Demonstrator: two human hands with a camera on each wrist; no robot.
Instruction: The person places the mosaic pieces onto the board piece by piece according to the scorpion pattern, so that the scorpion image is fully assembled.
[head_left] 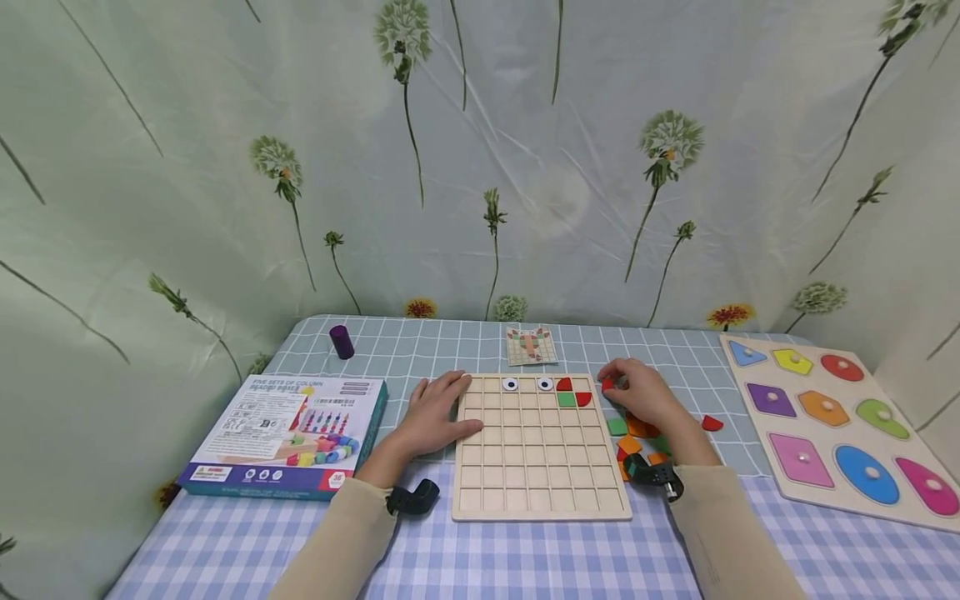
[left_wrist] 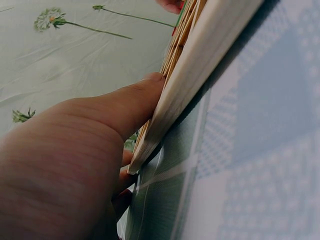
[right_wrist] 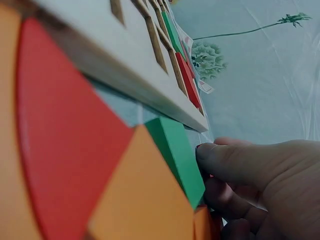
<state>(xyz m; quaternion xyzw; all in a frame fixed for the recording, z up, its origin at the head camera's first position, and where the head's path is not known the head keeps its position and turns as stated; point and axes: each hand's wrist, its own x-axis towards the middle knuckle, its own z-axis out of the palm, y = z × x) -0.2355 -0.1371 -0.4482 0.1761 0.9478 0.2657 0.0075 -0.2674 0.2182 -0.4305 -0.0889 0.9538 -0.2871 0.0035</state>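
Head view: spread left hand (head_left: 433,418) touched the board (head_left: 542,478) alongside; right hand (head_left: 643,392) pinched red piece (head_left: 606,384); pickup seemingly needed steady lifting.

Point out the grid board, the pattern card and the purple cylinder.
Grid board (head_left: 542,451), head view: bare cells near its middle.
Pattern card (head_left: 531,345), head view: its printed middle.
Purple cylinder (head_left: 342,343), head view: its side.

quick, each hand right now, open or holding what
Left hand: open, touching the grid board.
Right hand: closed, pinching a red piece.
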